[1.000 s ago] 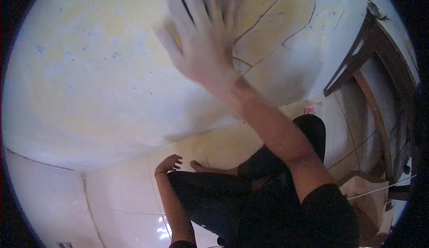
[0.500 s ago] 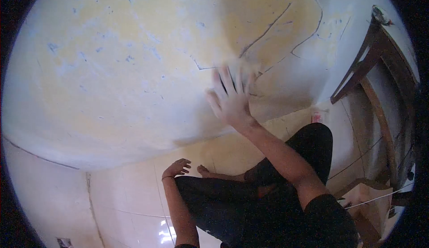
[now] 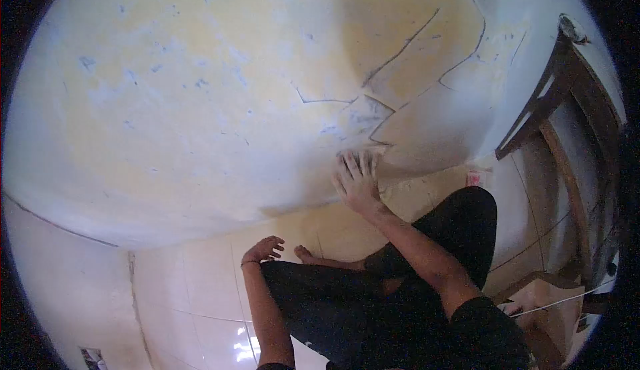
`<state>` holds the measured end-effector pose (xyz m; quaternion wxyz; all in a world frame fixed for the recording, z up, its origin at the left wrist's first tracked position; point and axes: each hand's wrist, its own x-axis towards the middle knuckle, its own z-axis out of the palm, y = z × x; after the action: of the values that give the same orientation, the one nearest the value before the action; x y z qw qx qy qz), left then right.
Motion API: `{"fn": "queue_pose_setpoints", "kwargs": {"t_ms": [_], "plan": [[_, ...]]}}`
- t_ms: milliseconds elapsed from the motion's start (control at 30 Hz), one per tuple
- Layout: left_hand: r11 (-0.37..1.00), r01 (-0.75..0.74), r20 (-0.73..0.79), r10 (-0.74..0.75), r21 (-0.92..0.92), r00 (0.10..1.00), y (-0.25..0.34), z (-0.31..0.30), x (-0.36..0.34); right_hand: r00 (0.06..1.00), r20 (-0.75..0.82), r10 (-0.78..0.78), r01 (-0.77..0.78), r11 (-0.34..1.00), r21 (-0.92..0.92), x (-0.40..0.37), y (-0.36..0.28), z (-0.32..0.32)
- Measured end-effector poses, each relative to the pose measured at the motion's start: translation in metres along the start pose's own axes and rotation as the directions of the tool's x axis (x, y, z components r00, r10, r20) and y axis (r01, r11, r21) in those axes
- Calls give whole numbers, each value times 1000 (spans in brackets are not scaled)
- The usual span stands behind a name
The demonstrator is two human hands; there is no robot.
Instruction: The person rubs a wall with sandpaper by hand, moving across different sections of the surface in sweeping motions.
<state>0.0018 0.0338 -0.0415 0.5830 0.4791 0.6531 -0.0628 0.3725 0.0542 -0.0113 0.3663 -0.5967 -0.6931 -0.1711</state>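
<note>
My right hand (image 3: 358, 182) is against the lower part of the wall (image 3: 167, 150), just below a jagged crack. Under its slightly spread fingers lies a thin piece, pale at the edge and dark between the fingers, too hidden to name. The wall shows yellowish and whitish patches, cracks and small chips. Nothing is in my left hand (image 3: 265, 249), which hangs over my bent knee with its fingers apart and loosely curled.
My crossed legs in dark trousers (image 3: 320, 303) rest on the tiled floor (image 3: 193, 290). At the right stand a dark wooden frame (image 3: 543, 93) and an open cardboard box (image 3: 547, 303) with a pale cord across it. A small red-and-white packet (image 3: 476, 179) is near the wall corner.
My right hand has moved down the wall, uncovering the jagged crack and a bluish-grey patch. The view has shifted slightly. My left hand stays at the knee.
</note>
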Motion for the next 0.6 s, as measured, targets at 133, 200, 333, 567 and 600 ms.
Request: {"fn": "queue_pose_setpoints", "kwargs": {"t_ms": [133, 200, 333, 567, 600], "plan": [[1000, 0, -3, 0, -13, 1000, 13, 1, -12, 991, -113, 72, -60, 993, 104, 95, -29, -72], [997, -16, 16, 14, 74, 1000, 11, 1, -10, 924, -381, 40, 31, 983, 179, 181, -40, -144], [999, -36, 32, 36, 25, 999, 13, -5, -5, 933, -359, 30, 75, 958, 275, 276, -45, -239], [997, -57, 1, 57, 48, 998, 3, -3, -3, 966, -259, -3, 12, 999, 35, 124, -24, -95], [994, -92, 30, 91, 58, 995, -2, -4, -3, 989, -149, -17, 27, 997, 70, 71, -15, -52]]}}
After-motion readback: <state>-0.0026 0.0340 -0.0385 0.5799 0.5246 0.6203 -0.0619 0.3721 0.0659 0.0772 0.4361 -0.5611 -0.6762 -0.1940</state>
